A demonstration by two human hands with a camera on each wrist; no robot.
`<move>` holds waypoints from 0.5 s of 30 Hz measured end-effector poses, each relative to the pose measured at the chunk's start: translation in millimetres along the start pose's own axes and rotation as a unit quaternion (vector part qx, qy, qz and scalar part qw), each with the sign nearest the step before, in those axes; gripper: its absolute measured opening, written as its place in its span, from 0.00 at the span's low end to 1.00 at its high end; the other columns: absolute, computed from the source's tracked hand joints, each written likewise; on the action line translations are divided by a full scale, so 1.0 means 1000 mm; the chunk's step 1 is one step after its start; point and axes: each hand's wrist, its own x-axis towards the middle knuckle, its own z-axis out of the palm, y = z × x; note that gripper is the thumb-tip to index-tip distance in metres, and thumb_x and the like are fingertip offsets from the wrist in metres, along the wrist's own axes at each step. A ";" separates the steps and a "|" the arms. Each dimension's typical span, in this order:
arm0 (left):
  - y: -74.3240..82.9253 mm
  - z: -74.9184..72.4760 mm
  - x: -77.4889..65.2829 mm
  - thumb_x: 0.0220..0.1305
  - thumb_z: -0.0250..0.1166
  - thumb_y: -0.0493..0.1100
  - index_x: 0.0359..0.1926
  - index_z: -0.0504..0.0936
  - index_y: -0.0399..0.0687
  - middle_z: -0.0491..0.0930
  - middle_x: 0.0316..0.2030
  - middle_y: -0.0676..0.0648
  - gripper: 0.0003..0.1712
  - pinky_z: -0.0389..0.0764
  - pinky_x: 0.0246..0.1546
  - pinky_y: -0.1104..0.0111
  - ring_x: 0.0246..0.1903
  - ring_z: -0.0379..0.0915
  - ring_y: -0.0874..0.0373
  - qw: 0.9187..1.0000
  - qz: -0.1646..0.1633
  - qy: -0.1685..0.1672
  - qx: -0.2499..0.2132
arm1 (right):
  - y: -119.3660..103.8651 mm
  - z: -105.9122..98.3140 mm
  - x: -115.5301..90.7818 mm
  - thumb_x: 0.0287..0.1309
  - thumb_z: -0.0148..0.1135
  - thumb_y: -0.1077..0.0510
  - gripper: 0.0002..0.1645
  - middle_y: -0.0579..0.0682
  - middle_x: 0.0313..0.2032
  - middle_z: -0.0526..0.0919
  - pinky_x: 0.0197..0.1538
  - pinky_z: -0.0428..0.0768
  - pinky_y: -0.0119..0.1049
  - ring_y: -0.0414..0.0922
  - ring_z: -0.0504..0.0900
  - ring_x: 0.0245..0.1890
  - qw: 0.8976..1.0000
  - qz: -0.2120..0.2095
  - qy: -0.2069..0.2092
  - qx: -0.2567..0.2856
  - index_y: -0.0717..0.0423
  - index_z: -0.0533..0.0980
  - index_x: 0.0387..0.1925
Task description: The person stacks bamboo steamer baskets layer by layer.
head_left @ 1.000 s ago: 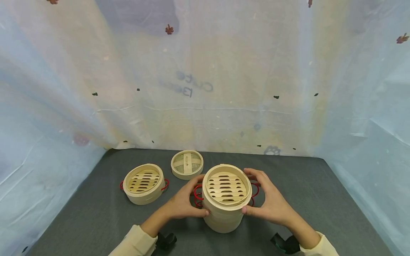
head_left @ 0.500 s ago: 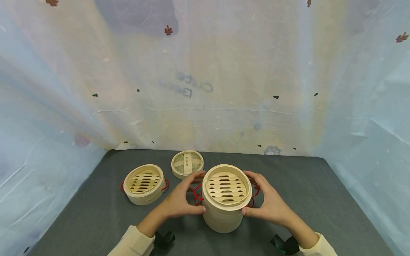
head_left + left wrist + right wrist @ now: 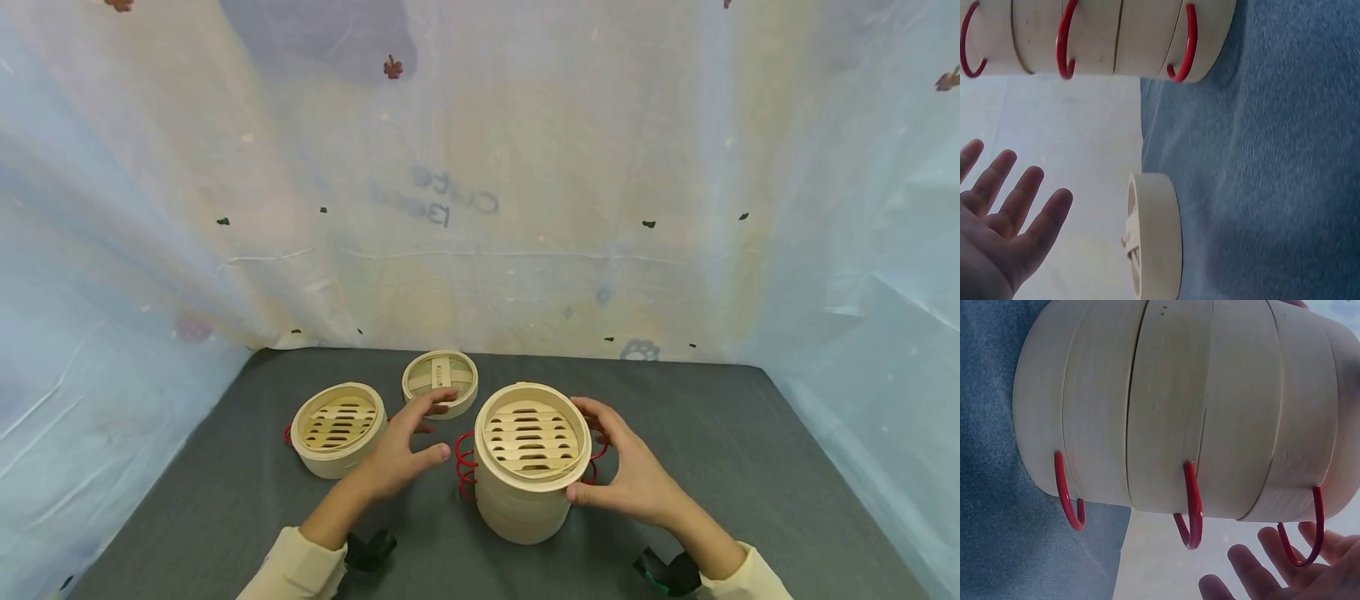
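Note:
A stack of bamboo steamer baskets (image 3: 522, 512) stands upright on the dark cloth, its slatted top facing up. Red handles (image 3: 1192, 509) stick out from its sides at three levels. My right hand (image 3: 633, 475) holds the top basket, thumb at the near rim and fingers round the far side. To the left of the stack, my left hand (image 3: 390, 462) is held apart from it with fingers spread and nothing in them. In the left wrist view, that palm (image 3: 985, 250) faces the stack, near the round bamboo lid (image 3: 1160, 234).
A single steamer basket (image 3: 326, 462) sits to the left, its right handle mostly covered by my left hand. Behind, the lid lies flat with its crossed strips up. A pale plastic sheet (image 3: 555, 208) hangs along the back edge of the cloth-covered table (image 3: 697, 433).
My left hand has let go of the stack and moved left, uncovering the stack's left handles. The right hand stays at the top basket, and the stack has not moved.

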 end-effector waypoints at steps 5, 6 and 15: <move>0.003 -0.007 -0.003 0.61 0.63 0.51 0.70 0.61 0.57 0.65 0.67 0.47 0.38 0.75 0.52 0.50 0.61 0.68 0.44 0.999 -0.007 0.013 0.035 | 0.000 0.001 0.001 0.38 0.80 0.50 0.60 0.43 0.63 0.69 0.53 0.76 0.38 0.37 0.70 0.59 1.000 0.006 -0.005 0.014 0.42 0.56 0.71; 0.003 -0.009 -0.003 0.60 0.64 0.50 0.70 0.61 0.57 0.65 0.67 0.47 0.38 0.76 0.51 0.51 0.61 0.68 0.45 0.999 -0.010 0.015 0.044 | 0.000 0.001 0.002 0.38 0.80 0.50 0.60 0.43 0.63 0.69 0.53 0.76 0.39 0.37 0.70 0.59 1.000 0.004 -0.006 0.017 0.42 0.56 0.72; 0.006 -0.022 -0.009 0.57 0.68 0.53 0.69 0.63 0.64 0.68 0.63 0.53 0.39 0.76 0.47 0.54 0.59 0.70 0.51 0.989 -0.038 0.033 0.137 | 0.002 0.002 0.002 0.38 0.80 0.51 0.61 0.44 0.63 0.70 0.53 0.75 0.38 0.39 0.71 0.58 0.999 -0.002 -0.010 0.041 0.43 0.55 0.72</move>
